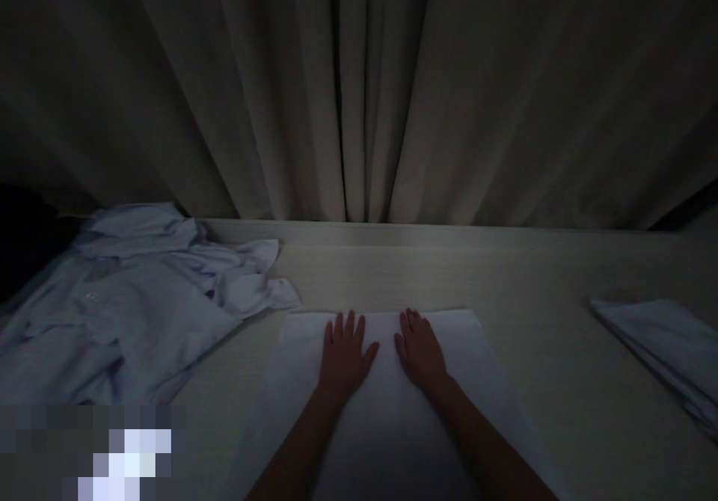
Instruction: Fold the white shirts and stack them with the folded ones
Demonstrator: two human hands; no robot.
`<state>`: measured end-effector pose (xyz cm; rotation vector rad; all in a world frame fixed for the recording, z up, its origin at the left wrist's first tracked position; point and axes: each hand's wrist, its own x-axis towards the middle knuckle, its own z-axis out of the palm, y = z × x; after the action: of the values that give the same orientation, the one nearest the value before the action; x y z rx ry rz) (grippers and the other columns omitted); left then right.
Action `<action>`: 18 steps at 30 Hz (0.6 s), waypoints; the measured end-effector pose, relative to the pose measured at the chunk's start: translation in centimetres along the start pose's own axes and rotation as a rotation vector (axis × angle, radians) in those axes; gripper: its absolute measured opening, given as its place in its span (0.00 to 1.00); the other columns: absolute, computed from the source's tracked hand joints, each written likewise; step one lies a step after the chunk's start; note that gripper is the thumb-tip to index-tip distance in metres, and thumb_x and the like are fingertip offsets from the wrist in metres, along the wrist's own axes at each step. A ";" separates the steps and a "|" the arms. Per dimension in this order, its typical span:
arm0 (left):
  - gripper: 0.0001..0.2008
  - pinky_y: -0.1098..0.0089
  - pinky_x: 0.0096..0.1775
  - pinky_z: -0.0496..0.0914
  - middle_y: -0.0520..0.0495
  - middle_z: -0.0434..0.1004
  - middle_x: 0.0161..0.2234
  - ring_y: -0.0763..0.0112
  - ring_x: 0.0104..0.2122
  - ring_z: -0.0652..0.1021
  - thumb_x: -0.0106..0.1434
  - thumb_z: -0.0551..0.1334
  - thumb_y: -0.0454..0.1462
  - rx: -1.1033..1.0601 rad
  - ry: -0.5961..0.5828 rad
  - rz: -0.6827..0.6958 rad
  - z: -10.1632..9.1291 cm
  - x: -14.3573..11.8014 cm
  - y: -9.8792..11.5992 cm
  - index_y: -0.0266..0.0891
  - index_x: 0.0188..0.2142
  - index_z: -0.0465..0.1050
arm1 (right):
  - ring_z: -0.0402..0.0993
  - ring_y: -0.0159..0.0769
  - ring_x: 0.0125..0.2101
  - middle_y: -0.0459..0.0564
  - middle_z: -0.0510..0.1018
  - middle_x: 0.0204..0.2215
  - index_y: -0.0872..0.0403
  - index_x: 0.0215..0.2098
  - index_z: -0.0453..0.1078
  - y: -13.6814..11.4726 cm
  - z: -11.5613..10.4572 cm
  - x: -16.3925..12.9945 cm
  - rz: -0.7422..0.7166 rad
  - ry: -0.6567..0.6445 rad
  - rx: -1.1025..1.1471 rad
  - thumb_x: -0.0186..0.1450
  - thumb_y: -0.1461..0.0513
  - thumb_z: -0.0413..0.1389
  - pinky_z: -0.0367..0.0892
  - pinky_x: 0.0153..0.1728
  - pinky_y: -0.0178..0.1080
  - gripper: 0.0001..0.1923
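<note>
A white folded cloth (pixel 482 381) lies flat on the pale table (pixel 538 277) right in front of me. My left hand (pixel 343 353) rests palm down on its upper middle, fingers spread toward the far edge. My right hand (pixel 419 348) lies flat beside it, a small gap between the two thumbs. Neither hand grips anything; both press on the cloth. The room is dim.
A rumpled pile of pale shirts (pixel 123 299) covers the table's left side. A folded white garment (pixel 667 351) sits at the right edge. Heavy curtains (pixel 359 90) hang behind the table's far edge. A blurred bright patch (pixel 123 463) is at the bottom left.
</note>
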<state>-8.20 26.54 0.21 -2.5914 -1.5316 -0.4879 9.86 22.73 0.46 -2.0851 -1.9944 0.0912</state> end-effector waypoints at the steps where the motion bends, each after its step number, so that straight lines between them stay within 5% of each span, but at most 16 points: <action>1: 0.32 0.45 0.59 0.51 0.36 0.58 0.62 0.46 0.62 0.58 0.63 0.46 0.53 0.003 -0.004 -0.002 -0.1 0.0 -0.1 0.38 0.60 0.58 | 0.47 0.47 0.63 0.61 0.54 0.63 0.64 0.63 0.51 0.0 -0.1 0.0 0.003 0.005 -0.005 0.69 0.54 0.36 0.44 0.62 0.50 0.30; 8: 0.31 0.48 0.61 0.51 0.33 0.58 0.62 0.48 0.63 0.55 0.65 0.46 0.50 -0.003 0.012 0.042 -1.6 -0.6 1.4 0.31 0.60 0.57 | 0.41 0.48 0.65 0.62 0.50 0.65 0.65 0.64 0.48 -1.5 -1.3 -1.2 -0.060 0.077 -0.010 0.69 0.54 0.36 0.42 0.62 0.52 0.31; 18: 0.29 0.47 0.61 0.51 0.35 0.57 0.62 0.49 0.63 0.55 0.65 0.47 0.49 0.018 0.002 0.088 -0.3 -1.6 2.1 0.34 0.60 0.57 | 0.43 0.46 0.65 0.61 0.50 0.64 0.65 0.64 0.48 -1.8 0.1 -1.4 -0.073 -0.037 -0.017 0.69 0.54 0.34 0.42 0.63 0.51 0.31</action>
<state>-7.13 24.06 0.18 -2.6303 -1.4066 -0.4661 8.01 21.41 0.64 -2.0321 -2.0980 0.1003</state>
